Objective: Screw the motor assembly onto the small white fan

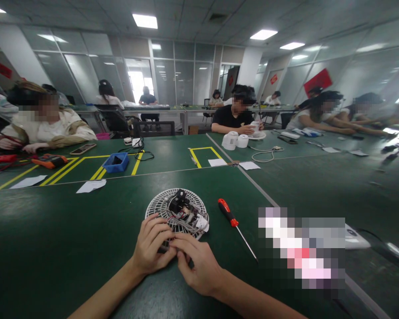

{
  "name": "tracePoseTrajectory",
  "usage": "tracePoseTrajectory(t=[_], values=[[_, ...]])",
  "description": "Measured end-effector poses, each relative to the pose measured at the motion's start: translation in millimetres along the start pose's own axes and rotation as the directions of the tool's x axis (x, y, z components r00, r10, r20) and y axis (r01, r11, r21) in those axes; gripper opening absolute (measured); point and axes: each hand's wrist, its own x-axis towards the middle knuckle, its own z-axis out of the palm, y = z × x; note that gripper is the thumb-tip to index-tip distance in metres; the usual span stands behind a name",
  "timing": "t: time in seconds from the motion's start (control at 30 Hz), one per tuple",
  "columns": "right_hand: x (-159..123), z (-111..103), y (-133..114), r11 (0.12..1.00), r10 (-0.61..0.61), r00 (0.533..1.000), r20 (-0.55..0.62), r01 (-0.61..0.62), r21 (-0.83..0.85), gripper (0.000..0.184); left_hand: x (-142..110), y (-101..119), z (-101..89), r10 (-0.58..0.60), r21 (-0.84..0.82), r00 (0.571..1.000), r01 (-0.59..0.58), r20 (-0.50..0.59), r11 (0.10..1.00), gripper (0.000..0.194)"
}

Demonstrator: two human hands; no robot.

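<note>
A round white fan grille [157, 204] lies on the green table in front of me. On it rests a dark motor assembly [182, 204] with grey cable and thin wires coiled around it. My left hand [154, 246] curls over the grille's near left edge, fingers bent. From the right, my right hand [197, 263] meets it at the near edge, thumb and fingers pinched together. A small dark part shows between the hands, mostly covered by fingers, and its kind cannot be made out. To the right of the grille lies a red and black screwdriver [228, 212], its shaft pointing toward me.
A blue bin [115, 163], an orange multimeter [49, 161] and a phone [83, 149] lie at the far left. White paper slips [91, 186] mark taped areas. White cylindrical parts [230, 140] stand before a person in black [234, 116]. A blurred-out object [295, 248] lies right.
</note>
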Motion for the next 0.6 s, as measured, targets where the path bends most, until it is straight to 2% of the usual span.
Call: tracePoseTrajectory(t=[0.23, 0.33, 0.4, 0.47, 0.53, 0.6], values=[[0.9, -2.9, -1.0, 0.997, -0.048, 0.999, -0.003, 0.047, -0.063, 0.035, 3.6, 0.0, -2.0, -0.036, -0.012, 0.999, 0.036, -0.005, 0.999, 0.012], [-0.6, -9.5, 1.7, 0.975, -0.152, 0.988, -0.021, 0.147, -0.166, 0.037, 2.6, -0.5, -1.3, -0.059, -0.002, 0.998, 0.059, -0.009, 0.998, 0.012], [-1.5, -17.8, 4.3, 0.941, -0.247, 0.969, 0.014, 0.243, -0.234, 0.039, 1.2, -1.0, -0.7, -0.073, -0.006, 0.997, 0.073, -0.004, 0.997, 0.013], [-1.1, -29.1, 7.6, 0.918, -0.288, 0.957, 0.018, 0.281, -0.278, 0.036, 0.3, -1.2, -0.6, -0.081, -0.016, 0.997, 0.081, 0.005, 0.997, 0.013], [0.9, -42.5, 11.9, 0.904, -0.305, 0.951, -0.055, 0.271, -0.330, 0.035, 0.7, -1.0, -0.8, -0.083, -0.022, 0.997, 0.083, 0.001, 0.996, 0.013], [4.1, -56.5, 17.6, 0.914, -0.258, 0.958, -0.125, 0.200, -0.354, 0.035, 2.4, -0.5, -1.3, -0.084, -0.023, 0.996, 0.084, -0.010, 0.996, 0.012]])
